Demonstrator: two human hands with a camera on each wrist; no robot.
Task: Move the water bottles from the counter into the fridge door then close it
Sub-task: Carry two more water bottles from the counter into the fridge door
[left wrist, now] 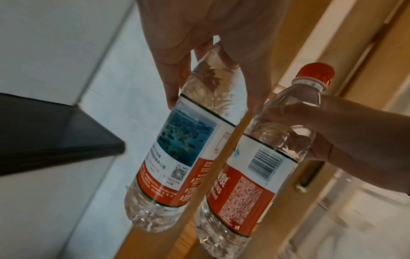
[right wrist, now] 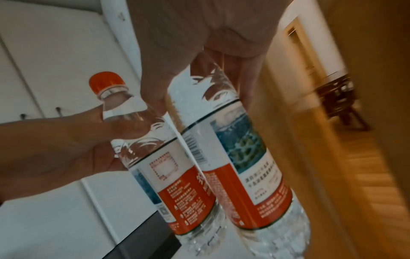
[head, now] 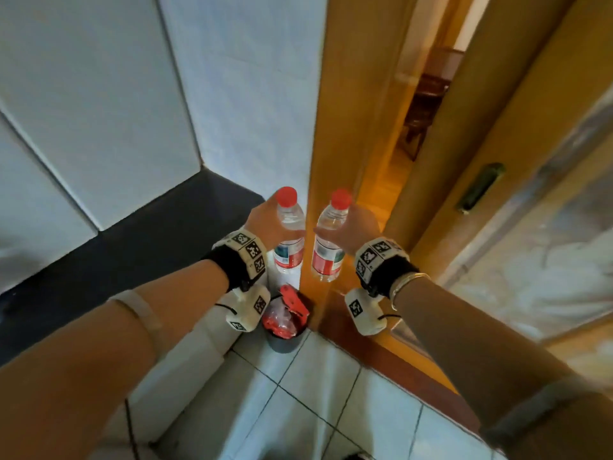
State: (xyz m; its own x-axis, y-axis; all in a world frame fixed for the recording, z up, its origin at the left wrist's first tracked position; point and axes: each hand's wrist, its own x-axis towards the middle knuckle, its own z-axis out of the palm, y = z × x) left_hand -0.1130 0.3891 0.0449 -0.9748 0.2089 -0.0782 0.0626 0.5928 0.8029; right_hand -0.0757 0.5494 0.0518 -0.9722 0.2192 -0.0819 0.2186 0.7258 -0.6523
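Two clear water bottles with red caps and red-and-white labels hang side by side in the air. My left hand [head: 265, 220] grips the left bottle [head: 290, 234] around its shoulder; the same bottle [left wrist: 175, 157] fills the left wrist view under my fingers [left wrist: 173, 82]. My right hand [head: 358, 227] grips the right bottle [head: 328, 240] the same way, seen close as the bottle [right wrist: 244, 166] in the right wrist view. Both bottles are lifted clear of the dark counter [head: 139, 240]. No fridge is in view.
A white tiled wall [head: 245, 94] stands straight ahead, with a wooden door frame [head: 345, 127] and sliding door [head: 497, 161] to the right. A grey bin [head: 285, 327] with red rubbish sits on the tiled floor below the bottles. A room with a wooden floor shows through the gap.
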